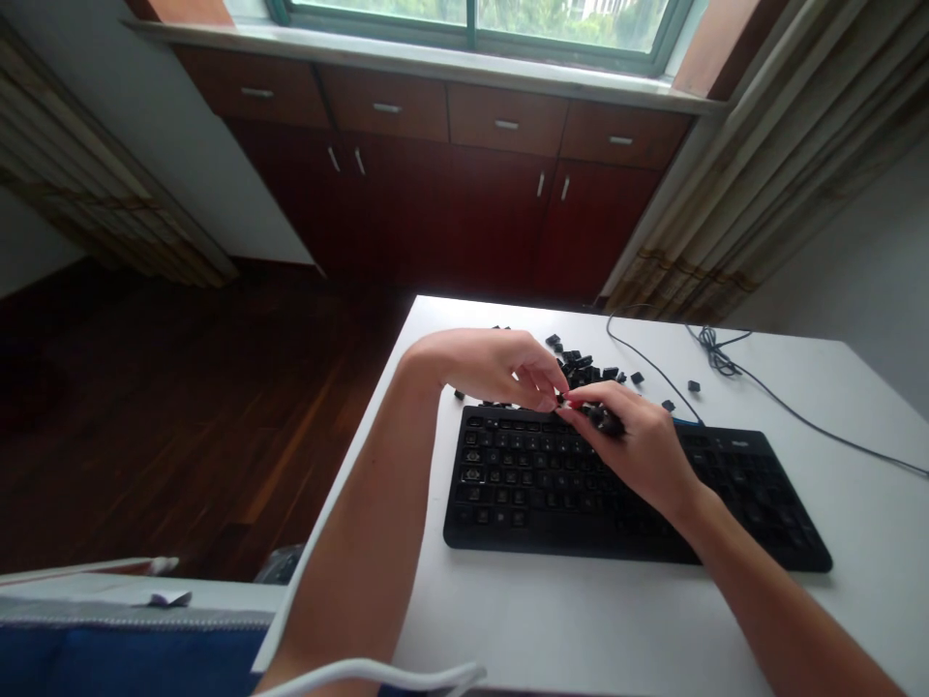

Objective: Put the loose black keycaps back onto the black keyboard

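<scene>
A black keyboard [523, 484] lies on a white table [581, 629], most of its keycaps taken off. My left hand [494, 368] hovers over the keyboard's top edge, fingertips pinched together. My right hand [639, 440] is curled above the keyboard's middle, closed round several black keycaps [604, 418]. The fingertips of both hands meet at a small black keycap between them. A pile of loose keycaps [581, 368] lies on the table just behind my hands.
The keyboard's cable [784, 407] runs across the table's back right. A few stray keycaps [693, 385] lie near it. The table's left edge drops to a dark wood floor [181, 426]. A white cord [377, 673] and blue cloth [108, 658] lie at the bottom left.
</scene>
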A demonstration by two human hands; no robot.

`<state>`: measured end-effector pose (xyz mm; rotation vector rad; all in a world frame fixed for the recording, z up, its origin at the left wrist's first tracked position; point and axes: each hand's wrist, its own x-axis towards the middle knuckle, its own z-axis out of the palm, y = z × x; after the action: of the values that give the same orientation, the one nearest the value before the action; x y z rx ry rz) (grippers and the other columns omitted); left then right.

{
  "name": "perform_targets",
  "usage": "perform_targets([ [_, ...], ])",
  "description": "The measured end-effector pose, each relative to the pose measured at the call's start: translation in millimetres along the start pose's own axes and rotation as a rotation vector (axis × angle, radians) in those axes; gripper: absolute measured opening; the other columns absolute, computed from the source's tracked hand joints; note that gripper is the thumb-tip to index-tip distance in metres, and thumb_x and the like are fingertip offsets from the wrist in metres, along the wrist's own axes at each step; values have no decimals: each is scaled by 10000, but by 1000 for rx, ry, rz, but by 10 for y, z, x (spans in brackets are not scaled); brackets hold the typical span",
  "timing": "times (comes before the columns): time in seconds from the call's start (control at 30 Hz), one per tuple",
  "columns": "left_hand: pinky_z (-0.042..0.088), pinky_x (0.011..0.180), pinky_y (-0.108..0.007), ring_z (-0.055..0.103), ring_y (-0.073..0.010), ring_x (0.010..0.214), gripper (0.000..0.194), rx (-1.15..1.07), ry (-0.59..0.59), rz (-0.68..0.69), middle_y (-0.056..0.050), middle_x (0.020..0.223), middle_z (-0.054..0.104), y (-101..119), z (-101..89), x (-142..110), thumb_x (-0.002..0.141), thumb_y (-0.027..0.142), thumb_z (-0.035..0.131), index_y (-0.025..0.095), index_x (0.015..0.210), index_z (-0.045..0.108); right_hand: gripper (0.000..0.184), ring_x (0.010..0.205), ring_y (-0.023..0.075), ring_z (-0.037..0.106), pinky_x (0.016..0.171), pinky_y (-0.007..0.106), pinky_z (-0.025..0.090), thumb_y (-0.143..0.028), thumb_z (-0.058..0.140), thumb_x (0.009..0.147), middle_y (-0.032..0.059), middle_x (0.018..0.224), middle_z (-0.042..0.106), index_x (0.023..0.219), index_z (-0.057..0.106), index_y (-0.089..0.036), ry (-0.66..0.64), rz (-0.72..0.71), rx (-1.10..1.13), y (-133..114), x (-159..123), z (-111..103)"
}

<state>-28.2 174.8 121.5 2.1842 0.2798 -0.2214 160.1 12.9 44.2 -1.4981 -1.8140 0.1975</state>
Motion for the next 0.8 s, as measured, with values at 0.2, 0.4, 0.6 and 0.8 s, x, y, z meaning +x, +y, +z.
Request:
perform_targets([
  [0.2, 503, 699, -252, 692, -190, 864, 342, 195, 252, -140, -64, 1020, 754, -56, 216, -261, 944, 445, 568, 198, 1127, 717, 151, 913, 237, 696, 855, 398, 553, -338, 634, 942, 53, 1012, 730, 1019, 712, -234, -54, 96, -164, 237, 3, -308],
  [0.4, 509, 940, -395, 617, -240, 1090, 237, 403, 726, -56, -84, 1202, 668, -167, 1048, -624, 1009, 258, 492, 201, 1157, 668, 241, 923, 232, 698, 848, 380, 559, -362, 558, 975, 60, 1097, 720, 1112, 721, -251, -291, 159, -205, 239, -3, -212],
  [0.6, 512, 963, -402, 582, -236, 1128, 304, 382, 1047, 22, -93, 1210, 628, -182, 1826, -947, 915, 89, 614, 222, 1188, 631, 224, 840, 221, 700, 770, 337, 558, -369, 577, 952, 60, 1006, 737, 968, 764, -246, -426, 151, -272, 314, 200, -126],
  [0.8, 523, 936, -382, 583, -229, 1099, 352, 325, 1100, 54, -98, 1168, 628, -266, 2105, -1017, 877, 9, 605, 210, 1165, 630, 169, 815, 217, 697, 721, 307, 535, -328, 634, 903, 67, 960, 743, 909, 776, -237, -523, 58, -312, 391, 392, -102],
])
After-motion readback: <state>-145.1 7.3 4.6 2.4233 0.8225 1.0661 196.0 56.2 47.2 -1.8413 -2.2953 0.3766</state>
